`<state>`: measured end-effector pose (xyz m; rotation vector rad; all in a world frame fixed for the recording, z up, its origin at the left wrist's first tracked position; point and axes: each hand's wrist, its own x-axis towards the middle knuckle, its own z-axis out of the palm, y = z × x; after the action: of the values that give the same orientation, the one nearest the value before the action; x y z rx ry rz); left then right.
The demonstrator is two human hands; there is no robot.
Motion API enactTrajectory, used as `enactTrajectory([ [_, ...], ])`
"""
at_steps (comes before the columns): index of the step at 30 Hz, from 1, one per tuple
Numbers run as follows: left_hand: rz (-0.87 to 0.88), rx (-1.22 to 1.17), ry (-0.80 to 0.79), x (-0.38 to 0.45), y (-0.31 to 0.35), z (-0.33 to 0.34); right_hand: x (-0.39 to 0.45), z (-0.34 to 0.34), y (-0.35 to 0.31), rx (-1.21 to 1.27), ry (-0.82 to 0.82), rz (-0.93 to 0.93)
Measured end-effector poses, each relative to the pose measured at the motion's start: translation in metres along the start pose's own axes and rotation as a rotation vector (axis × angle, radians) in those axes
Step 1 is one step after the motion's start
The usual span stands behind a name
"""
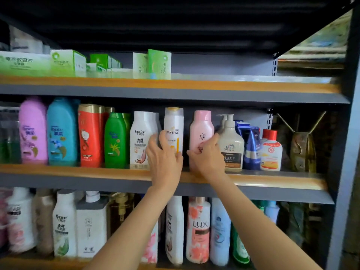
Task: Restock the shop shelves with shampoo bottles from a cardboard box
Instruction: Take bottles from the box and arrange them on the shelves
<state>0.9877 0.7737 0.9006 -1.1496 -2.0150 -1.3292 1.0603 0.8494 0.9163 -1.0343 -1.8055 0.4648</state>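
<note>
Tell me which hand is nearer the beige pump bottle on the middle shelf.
Right. The right hand holds the pink bottle, directly beside the beige pump bottle. The left hand grips the Pantene bottle, farther left.

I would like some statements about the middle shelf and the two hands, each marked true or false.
1. The left hand grips the Pantene bottle. True.
2. The right hand holds the green bottle. False: it grips the pink bottle.
3. The Pantene bottle lies flat. False: it stands upright on the middle shelf.
4. Green boxes are on the shelf above. True.
</note>
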Motion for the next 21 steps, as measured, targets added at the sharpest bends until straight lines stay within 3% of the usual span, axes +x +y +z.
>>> enactTrajectory([
  [5,-0.070,-0.021,-0.109,0.006,-0.003,0.008,-0.002,-0.001,-0.001,-0.023,0.014,-0.033],
  [21,-0.043,0.034,-0.124,0.007,-0.010,0.012,-0.006,-0.004,-0.004,-0.116,-0.013,-0.026],
])
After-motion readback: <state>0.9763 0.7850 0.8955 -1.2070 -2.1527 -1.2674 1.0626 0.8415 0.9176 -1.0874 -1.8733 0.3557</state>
